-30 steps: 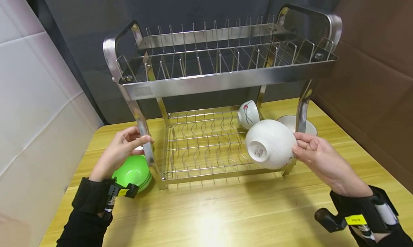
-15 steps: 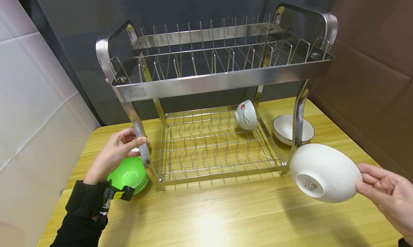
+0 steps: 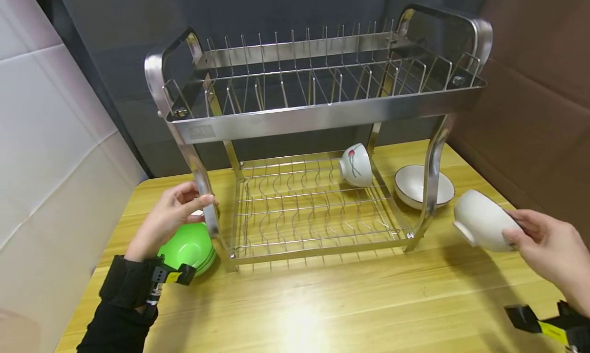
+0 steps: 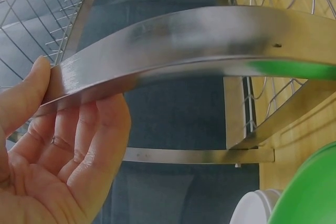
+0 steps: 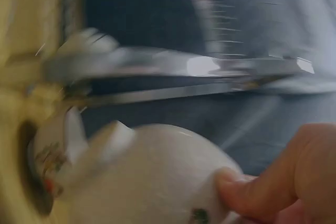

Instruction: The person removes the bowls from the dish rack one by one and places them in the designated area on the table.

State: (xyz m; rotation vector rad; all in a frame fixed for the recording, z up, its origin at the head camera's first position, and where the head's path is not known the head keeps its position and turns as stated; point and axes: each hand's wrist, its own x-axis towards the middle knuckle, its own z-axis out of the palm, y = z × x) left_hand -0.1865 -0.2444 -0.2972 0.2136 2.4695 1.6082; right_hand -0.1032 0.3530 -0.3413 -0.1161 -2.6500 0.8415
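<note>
- Right now, right hand (image 3: 550, 250) pinching a white bowl (image 3: 484, 221) by its rim, tilted, foot leftward, held above the table (image 3: 322, 302) just right of the rack (image 3: 318, 117).
- Left hand (image 3: 172, 217) closed round the rack's near-left leg, thumb on the front, steadying it.
- Best kept: firm thumb-and-finger pinch on the rim, bowl clear of the right leg and of the shallow bowl (image 3: 417, 185) behind.
- Small floral cup (image 3: 356, 164) on the lower tier's far right; green bowls (image 3: 191, 246) near the left hand.
- Yellow wrist tags unreadable; no writing legible.
</note>
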